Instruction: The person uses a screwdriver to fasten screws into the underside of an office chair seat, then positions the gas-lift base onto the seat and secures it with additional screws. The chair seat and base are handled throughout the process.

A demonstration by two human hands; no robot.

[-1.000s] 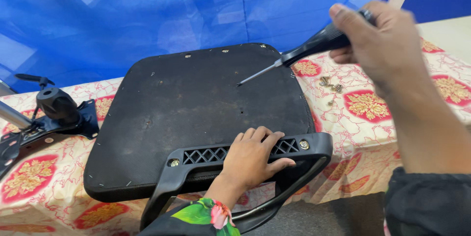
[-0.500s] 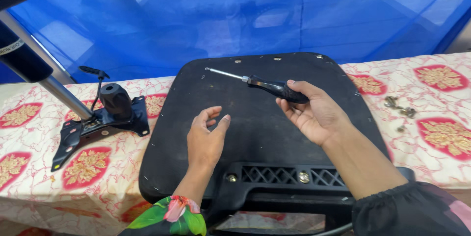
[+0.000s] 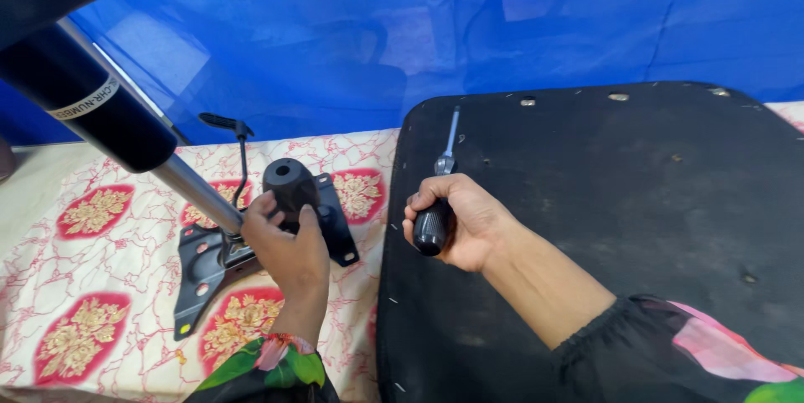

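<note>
My left hand [image 3: 285, 244] is closed around the black chair tilt mechanism [image 3: 268, 227] on the floral worktop [image 3: 84, 286], beside the seat base [image 3: 603, 202]. My right hand [image 3: 456, 223] is clenched on the screwdriver [image 3: 440, 193]. I should lift the mechanism level by its hub, keeping the blade pointed away.

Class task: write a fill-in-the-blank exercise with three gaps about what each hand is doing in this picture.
1. The right hand grips a ____ by its black handle.
2. The left hand rests on the black metal chair ____ on the patterned cloth.
3. The tool's shaft lies over the black seat ____.

Missing words: screwdriver; mechanism; base
</note>
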